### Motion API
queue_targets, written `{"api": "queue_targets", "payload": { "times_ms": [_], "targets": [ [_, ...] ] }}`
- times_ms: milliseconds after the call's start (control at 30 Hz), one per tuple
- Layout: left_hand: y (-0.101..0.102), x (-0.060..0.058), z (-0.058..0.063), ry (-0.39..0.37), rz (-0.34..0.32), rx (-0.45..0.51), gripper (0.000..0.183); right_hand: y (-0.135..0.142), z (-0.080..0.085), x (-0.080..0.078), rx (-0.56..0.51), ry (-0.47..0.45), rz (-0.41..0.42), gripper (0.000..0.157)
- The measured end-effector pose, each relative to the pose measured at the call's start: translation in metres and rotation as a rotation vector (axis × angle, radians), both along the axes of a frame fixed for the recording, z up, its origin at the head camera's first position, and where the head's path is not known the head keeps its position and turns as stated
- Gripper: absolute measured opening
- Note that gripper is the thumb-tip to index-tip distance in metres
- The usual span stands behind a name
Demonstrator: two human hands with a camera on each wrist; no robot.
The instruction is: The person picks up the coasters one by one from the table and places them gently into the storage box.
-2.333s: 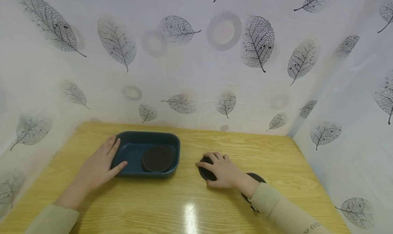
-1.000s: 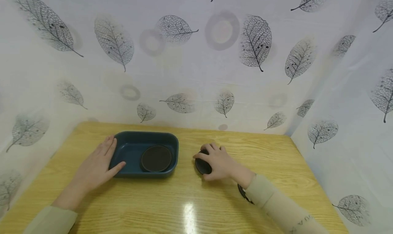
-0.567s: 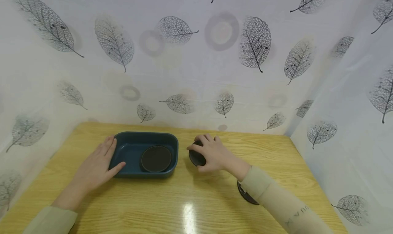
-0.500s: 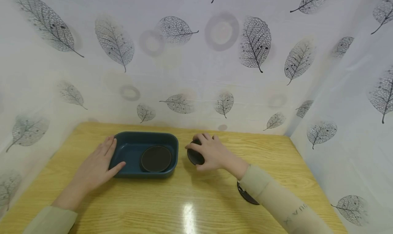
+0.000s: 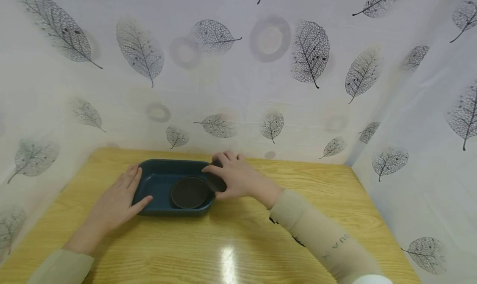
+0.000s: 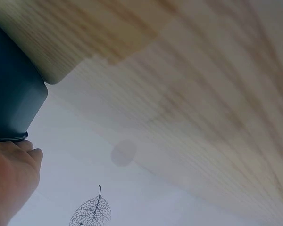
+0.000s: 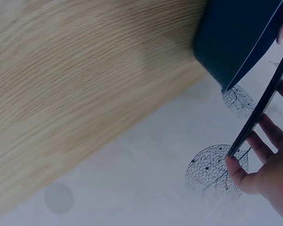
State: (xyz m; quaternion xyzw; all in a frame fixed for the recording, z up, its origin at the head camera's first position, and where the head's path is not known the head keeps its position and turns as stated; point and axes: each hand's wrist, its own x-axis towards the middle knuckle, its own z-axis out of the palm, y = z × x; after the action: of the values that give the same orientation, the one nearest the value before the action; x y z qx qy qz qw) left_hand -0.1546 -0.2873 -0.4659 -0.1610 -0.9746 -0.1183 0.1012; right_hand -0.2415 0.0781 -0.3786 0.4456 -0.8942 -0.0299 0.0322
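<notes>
Holding a dark disc (image 5: pixel 217 182) over the 3 o'clock rim of a blue tray (image 5: pixel 158 184)

In the head view, the right hand (image 5: pixel 240 176) is gripping the dark disc at the tray's 2 to 3 o'clock side, fingers curving about its edge. The disc is tilting and is covering part of the rim. A second disc (image 5: pixel 189 193) is lying inside the tray, toward 4 o'clock. The left hand (image 5: pixel 120 201) is resting at the 9 o'clock wall, its fingers straight and its thumb spreading over the rim. At the view's 4 o'clock, a dark object (image 5: pixel 298 241) is showing beside the right sleeve (image 5: pixel 316 230), mostly hidden, on the wooden table (image 5: pixel 186 251). A leaf-printed cloth (image 5: pixel 238 85) is hanging toward 12 o'clock.

In the left wrist view, the tray is occupying 9 to 10 o'clock, and the left hand is lying by its rim at 8 o'clock.

In the right wrist view, the disc is slanting edge-on at 3 to 4 o'clock, and the right hand's fingers are pinching it. The tray's wall is filling 1 o'clock, with a gap showing between wall and disc.
</notes>
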Motion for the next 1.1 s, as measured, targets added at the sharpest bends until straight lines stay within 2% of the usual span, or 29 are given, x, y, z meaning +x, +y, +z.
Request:
{"api": "queue_targets", "payload": {
  "times_ms": [500,767,1100],
  "targets": [
    [0.002,0.001,0.005,-0.052,0.013,-0.005,0.096,-0.056,-0.001,0.001,0.080,0.021,0.031,0.075],
    [0.002,0.001,0.007,-0.059,0.014,-0.003,0.096,-0.073,-0.008,0.000,0.114,-0.013,0.041,0.075],
    [0.002,0.000,0.007,-0.059,0.019,-0.008,0.096,-0.086,-0.023,-0.002,0.118,0.013,0.030,0.075]
  ]
}}
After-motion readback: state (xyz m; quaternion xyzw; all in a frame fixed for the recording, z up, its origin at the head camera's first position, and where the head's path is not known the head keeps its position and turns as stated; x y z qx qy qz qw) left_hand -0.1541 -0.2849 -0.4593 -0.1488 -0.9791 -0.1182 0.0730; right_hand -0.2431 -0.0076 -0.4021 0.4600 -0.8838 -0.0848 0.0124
